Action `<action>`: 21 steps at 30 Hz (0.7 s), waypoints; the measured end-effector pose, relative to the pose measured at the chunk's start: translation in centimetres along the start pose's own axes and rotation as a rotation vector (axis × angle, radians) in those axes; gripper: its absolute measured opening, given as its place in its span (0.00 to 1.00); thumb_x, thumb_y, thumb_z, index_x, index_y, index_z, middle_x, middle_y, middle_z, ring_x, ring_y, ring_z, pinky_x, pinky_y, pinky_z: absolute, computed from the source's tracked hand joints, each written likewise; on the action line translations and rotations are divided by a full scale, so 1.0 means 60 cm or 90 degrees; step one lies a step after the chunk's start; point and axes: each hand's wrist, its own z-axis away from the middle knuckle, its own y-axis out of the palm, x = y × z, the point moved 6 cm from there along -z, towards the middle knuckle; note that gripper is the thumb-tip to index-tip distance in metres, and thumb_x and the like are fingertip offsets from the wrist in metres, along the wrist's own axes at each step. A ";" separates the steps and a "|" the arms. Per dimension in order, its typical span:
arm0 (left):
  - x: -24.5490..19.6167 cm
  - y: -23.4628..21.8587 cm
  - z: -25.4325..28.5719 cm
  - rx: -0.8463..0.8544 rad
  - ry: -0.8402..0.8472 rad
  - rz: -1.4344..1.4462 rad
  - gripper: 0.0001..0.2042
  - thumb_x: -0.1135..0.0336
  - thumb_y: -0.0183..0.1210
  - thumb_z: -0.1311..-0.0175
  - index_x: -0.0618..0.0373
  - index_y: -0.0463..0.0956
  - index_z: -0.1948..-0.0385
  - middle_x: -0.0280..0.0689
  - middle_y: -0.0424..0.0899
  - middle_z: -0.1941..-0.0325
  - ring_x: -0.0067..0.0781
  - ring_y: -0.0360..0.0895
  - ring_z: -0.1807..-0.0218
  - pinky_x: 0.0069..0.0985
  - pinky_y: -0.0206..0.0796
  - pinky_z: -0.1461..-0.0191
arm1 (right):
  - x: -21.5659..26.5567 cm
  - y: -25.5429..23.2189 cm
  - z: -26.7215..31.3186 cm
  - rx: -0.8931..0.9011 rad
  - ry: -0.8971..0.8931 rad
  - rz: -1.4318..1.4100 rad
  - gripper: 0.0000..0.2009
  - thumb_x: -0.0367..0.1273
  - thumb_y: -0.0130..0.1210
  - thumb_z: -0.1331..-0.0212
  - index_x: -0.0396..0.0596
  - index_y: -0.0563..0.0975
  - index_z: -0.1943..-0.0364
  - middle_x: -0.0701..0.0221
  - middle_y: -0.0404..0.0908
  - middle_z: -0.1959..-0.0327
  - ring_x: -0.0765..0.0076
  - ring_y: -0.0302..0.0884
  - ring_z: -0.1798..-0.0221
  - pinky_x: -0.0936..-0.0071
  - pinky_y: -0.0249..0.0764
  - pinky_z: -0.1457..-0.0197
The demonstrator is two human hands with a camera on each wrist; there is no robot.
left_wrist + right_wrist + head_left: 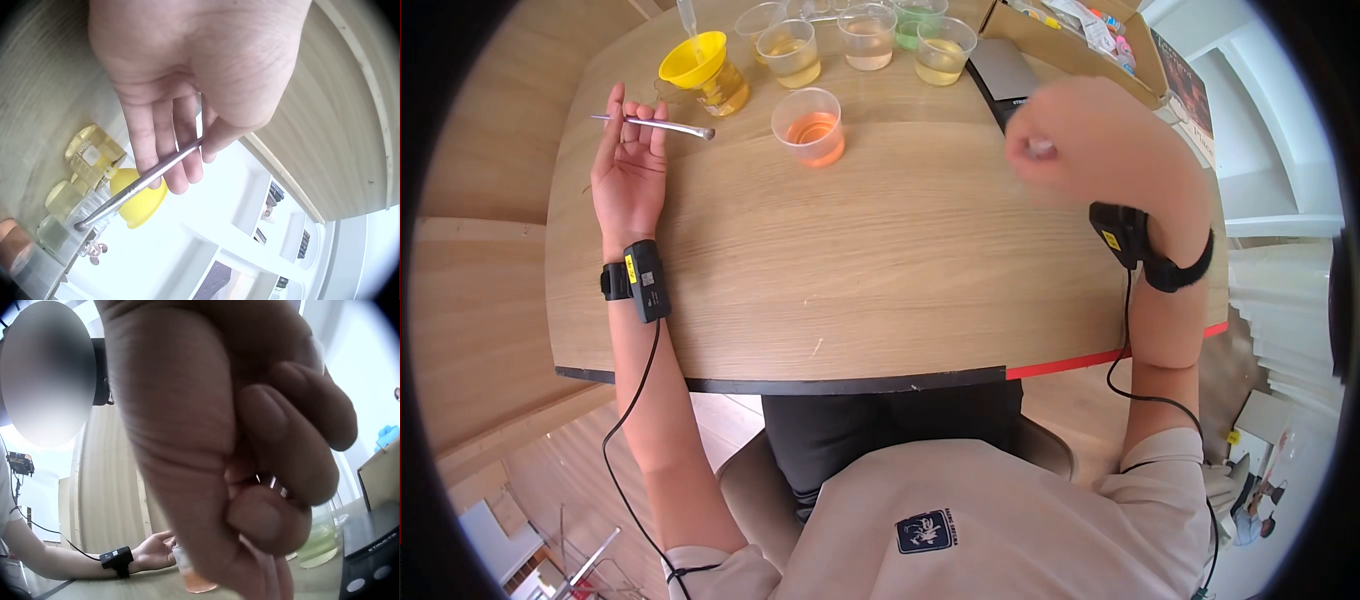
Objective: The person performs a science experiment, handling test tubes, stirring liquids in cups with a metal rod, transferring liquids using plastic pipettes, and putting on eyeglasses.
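Note:
My left hand (630, 175) is palm up at the table's left side. A slim silvery brush (665, 126) with a small dark tip lies across its fingers, pinched by the thumb in the left wrist view (150, 178). Beyond it, a yellow funnel (693, 62) sits on a beaker of yellow liquid (722, 92), a clear dropper (688, 18) standing in it. A plastic cup of orange liquid (810, 128) is right of this hand. My right hand (1100, 145), blurred, is raised over the table's right side, fingers curled around a small whitish thing (1040, 149), mostly hidden; I cannot tell its kind.
Several clear cups of pale yellow (790, 60), pinkish (868, 45) and green liquid (918, 22) stand at the back. A dark flat device (1000, 75) lies beside an open cardboard box (1060, 45) of small items. The table's front edge (850, 383) is near my lap.

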 end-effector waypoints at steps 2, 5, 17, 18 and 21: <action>0.000 0.000 0.000 0.004 -0.003 0.001 0.22 0.71 0.51 0.24 0.64 0.60 0.31 0.37 0.78 0.54 0.31 0.78 0.48 0.37 0.68 0.26 | -0.008 0.006 -0.018 -0.068 0.008 0.015 0.06 0.32 0.59 0.47 0.48 0.77 0.76 0.66 0.80 0.75 0.53 0.79 0.69 0.62 0.73 0.66; 0.001 -0.001 -0.002 0.013 -0.005 0.003 0.22 0.71 0.51 0.24 0.64 0.60 0.31 0.37 0.78 0.53 0.31 0.78 0.48 0.37 0.67 0.26 | -0.014 0.008 -0.027 -0.128 0.039 0.019 0.06 0.34 0.59 0.45 0.48 0.78 0.75 0.67 0.80 0.74 0.54 0.79 0.68 0.63 0.74 0.64; 0.000 0.002 0.001 0.004 -0.003 -0.007 0.22 0.71 0.50 0.24 0.65 0.60 0.31 0.37 0.78 0.54 0.30 0.78 0.48 0.37 0.68 0.26 | 0.001 0.004 -0.022 -0.056 0.029 0.021 0.05 0.34 0.61 0.43 0.48 0.82 0.70 0.68 0.82 0.72 0.57 0.80 0.66 0.63 0.74 0.62; -0.001 0.004 0.001 0.006 -0.003 -0.009 0.22 0.71 0.50 0.24 0.65 0.60 0.31 0.37 0.78 0.54 0.30 0.78 0.48 0.37 0.68 0.26 | -0.005 0.001 -0.024 -0.128 0.030 0.040 0.06 0.34 0.59 0.43 0.48 0.80 0.73 0.67 0.81 0.71 0.56 0.80 0.66 0.61 0.74 0.63; -0.001 0.002 -0.001 0.005 -0.002 -0.005 0.22 0.71 0.50 0.24 0.65 0.60 0.32 0.37 0.78 0.54 0.30 0.78 0.48 0.37 0.68 0.26 | -0.021 0.011 -0.023 -0.131 0.037 0.090 0.07 0.33 0.58 0.42 0.47 0.79 0.74 0.66 0.81 0.71 0.56 0.80 0.66 0.61 0.74 0.64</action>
